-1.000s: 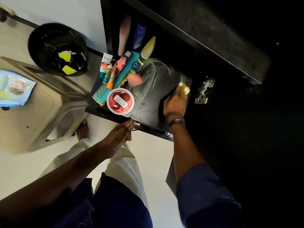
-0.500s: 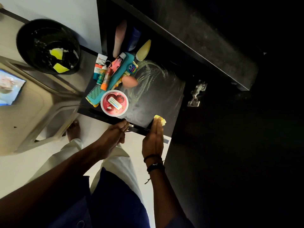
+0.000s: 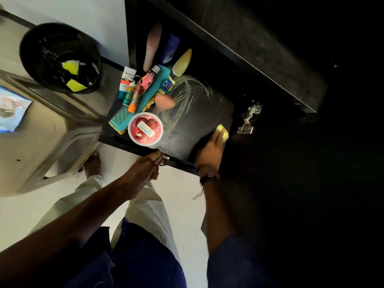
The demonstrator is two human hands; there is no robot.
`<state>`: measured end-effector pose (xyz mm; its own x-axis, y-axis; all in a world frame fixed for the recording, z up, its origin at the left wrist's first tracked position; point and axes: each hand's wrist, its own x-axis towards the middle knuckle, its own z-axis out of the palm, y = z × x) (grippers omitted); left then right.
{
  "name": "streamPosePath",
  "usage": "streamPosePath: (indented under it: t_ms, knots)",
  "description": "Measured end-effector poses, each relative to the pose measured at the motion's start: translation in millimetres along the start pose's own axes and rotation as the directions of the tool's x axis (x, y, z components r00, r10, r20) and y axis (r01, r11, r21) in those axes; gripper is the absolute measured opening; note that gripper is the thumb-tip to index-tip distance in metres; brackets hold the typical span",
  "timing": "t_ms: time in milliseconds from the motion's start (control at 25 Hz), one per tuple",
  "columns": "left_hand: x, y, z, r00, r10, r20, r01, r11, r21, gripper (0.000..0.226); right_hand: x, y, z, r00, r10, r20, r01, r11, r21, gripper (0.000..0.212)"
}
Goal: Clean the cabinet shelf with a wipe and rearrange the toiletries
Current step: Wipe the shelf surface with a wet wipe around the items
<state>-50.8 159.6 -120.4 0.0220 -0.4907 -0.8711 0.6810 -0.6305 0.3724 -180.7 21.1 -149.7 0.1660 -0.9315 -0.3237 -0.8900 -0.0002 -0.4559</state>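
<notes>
**Yellow wipe on black shelf, right corner**

Yellow wipe (image 3: 222, 132): pressed flat under the fingers of my right hand (image 3: 209, 151), at the near right corner of the black cabinet shelf (image 3: 199, 119). My fingers are closed down on it, palm low to the board. A dark band sits on that wrist.

Shelf surface: pale streaks arc across the middle, between the wipe and the toiletries.

My left hand (image 3: 143, 169): fingers curled loosely, tips touching the shelf's front edge, holding nothing.

Toiletries, all crowded on the left part of the shelf:
- round tub with red-and-white lid (image 3: 145, 129), at the front edge
- teal comb (image 3: 141, 100), lying diagonally
- pink egg-shaped sponge (image 3: 165, 101), just beside the comb
- small blue tin (image 3: 167, 85)
- white tube (image 3: 125, 83) and an orange-capped tube (image 3: 136, 98), side by side
- pale yellow bottle (image 3: 182, 62), a pink bottle (image 3: 152, 45) and a blue bottle (image 3: 171, 48) at the back

Metal hinge (image 3: 249, 117): right of the shelf.

Black bin (image 3: 60, 58): on the floor to the left, yellow scraps inside.
</notes>
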Motion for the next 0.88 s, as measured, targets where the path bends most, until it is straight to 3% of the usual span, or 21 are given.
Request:
streamPosePath:
  t_ms: [40, 160, 240, 320, 400, 440, 560, 680, 760, 800, 880]
  knots:
    - [0.6, 0.6, 0.1, 1.000, -0.003, 0.005, 0.003, 1.000, -0.004, 0.076, -16.1, 17.8, 5.7, 0.999, 0.016, -0.040, -0.021, 0.991, -0.131, 0.060]
    - [2.3, 1.2, 0.9, 1.000, -0.009, -0.006, 0.008, 0.999, -0.034, 0.072, -81.9, 45.3, 13.6, 0.998, 0.043, 0.046, -0.035, 0.987, -0.157, 0.072]
    - [3.2, -0.9, -0.8, 1.000, -0.008, -0.001, 0.008, 0.999, -0.035, 0.067, -61.1, 30.1, -0.3, 0.999, 0.039, 0.034, -0.032, 0.981, -0.190, 0.073]
    - [2.6, -2.2, -3.6, 1.000, -0.008, 0.010, 0.008, 1.000, -0.021, 0.064, -21.2, 11.8, -6.8, 0.993, -0.089, 0.084, 0.105, 0.971, -0.213, 0.069]
    - [1.6, -3.1, -8.0, 1.000, -0.007, 0.007, 0.007, 1.000, -0.020, 0.065, 40.3, -10.6, -16.1, 0.987, -0.117, 0.110, 0.142, 0.955, -0.260, 0.073]
    - [-0.3, -3.0, -10.1, 1.000, 0.002, -0.004, -0.002, 0.999, -0.033, 0.061, 72.6, -21.3, -21.8, 0.991, -0.082, 0.105, 0.113, 0.935, -0.336, 0.075]
    - [-5.6, -3.7, -16.1, 0.998, 0.050, -0.022, -0.052, 0.993, -0.108, 0.050, 122.5, -64.7, -18.2, 0.994, 0.039, 0.099, -0.006, 0.948, -0.318, 0.061]
    - [-6.6, -2.5, -23.9, 0.999, 0.035, -0.024, -0.039, 0.986, -0.165, 0.053, 77.8, -91.6, 12.2, 0.942, -0.248, 0.226, 0.301, 0.923, -0.240, 0.073]
    - [-3.7, -0.7, -27.3, 0.999, 0.031, -0.020, -0.034, 0.990, -0.140, 0.063, 32.7, -73.6, 26.3, 0.910, -0.327, 0.256, 0.383, 0.899, -0.212, 0.079]
    - [-3.1, 1.1, -27.7, 0.999, 0.028, -0.022, -0.030, 0.991, -0.133, 0.065, 23.1, -56.2, 22.6, 0.915, -0.315, 0.253, 0.371, 0.902, -0.220, 0.079]
    - [-2.8, 1.8, -27.3, 0.999, 0.034, -0.026, -0.037, 0.992, -0.124, 0.065, 32.8, -33.8, -1.9, 0.969, -0.144, 0.203, 0.204, 0.928, -0.313, 0.075]
